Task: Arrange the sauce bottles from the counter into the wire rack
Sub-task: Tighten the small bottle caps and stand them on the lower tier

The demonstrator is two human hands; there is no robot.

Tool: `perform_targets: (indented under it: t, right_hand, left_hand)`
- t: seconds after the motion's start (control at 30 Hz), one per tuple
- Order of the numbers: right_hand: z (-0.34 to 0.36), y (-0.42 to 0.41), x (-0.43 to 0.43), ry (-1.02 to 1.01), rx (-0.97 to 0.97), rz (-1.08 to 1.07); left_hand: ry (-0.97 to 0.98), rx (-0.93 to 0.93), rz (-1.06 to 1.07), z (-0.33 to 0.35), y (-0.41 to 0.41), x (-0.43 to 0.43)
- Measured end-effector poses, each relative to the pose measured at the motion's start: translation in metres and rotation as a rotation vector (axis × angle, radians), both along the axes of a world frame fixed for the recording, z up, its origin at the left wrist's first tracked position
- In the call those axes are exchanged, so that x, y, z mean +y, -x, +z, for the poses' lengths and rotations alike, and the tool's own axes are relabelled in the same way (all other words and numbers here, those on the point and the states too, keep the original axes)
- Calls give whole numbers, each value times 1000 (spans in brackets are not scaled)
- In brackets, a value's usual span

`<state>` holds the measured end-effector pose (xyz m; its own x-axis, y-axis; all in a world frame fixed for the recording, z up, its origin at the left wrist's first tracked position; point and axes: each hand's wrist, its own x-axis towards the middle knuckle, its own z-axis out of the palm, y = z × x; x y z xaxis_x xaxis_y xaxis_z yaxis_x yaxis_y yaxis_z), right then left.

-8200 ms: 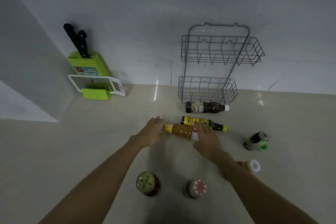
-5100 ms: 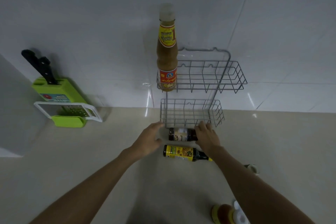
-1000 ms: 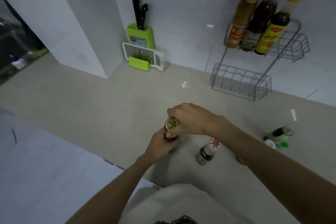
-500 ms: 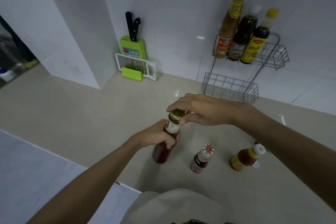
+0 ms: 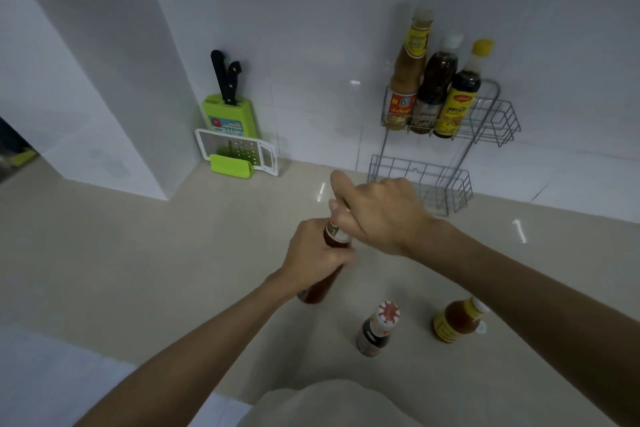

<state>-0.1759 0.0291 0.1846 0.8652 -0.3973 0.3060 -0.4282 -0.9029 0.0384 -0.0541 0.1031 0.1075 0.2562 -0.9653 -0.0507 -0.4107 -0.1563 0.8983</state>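
Note:
A dark red sauce bottle (image 5: 320, 286) is held tilted above the counter. My left hand (image 5: 313, 255) wraps its body, and my right hand (image 5: 379, 211) covers its neck and cap. The two-tier wire rack (image 5: 485, 121) stands against the back wall. Its upper shelf holds three tall bottles: an orange-brown one (image 5: 407, 80), a dark one (image 5: 434, 87) and a yellow-capped one (image 5: 459, 97). The lower shelf (image 5: 419, 177) holds nothing. On the counter near me stand a small dark bottle with a red-and-white cap (image 5: 377, 329) and a squat orange bottle with a yellow label (image 5: 455, 321).
A green knife block with black-handled knives (image 5: 227, 104) and a white grater (image 5: 239, 154) lean against the wall at the left. A white wall pillar (image 5: 104, 97) juts out on the far left. Beige counter (image 5: 138, 253) spreads around my hands.
Both hands have lifted the dark red bottle up and toward the rack, and my right hand has closed fully over its cap. The view has tilted up slightly.

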Motion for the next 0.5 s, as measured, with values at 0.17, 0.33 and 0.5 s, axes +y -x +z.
perform_targets:
  t: [0.17,0.33,0.5]
  right_hand:
    - [-4,-7,-1,-150,295,-250]
    - [-7,-3,7,-433,-154,-423]
    - [8,-9,-27,-783,-280,-519]
  left_hand:
    - [-164,-34,-73,-7,-6,-19]
    - [-79,-237,100,3,9,-10]
    - [62,-340,171,21,23,-22]
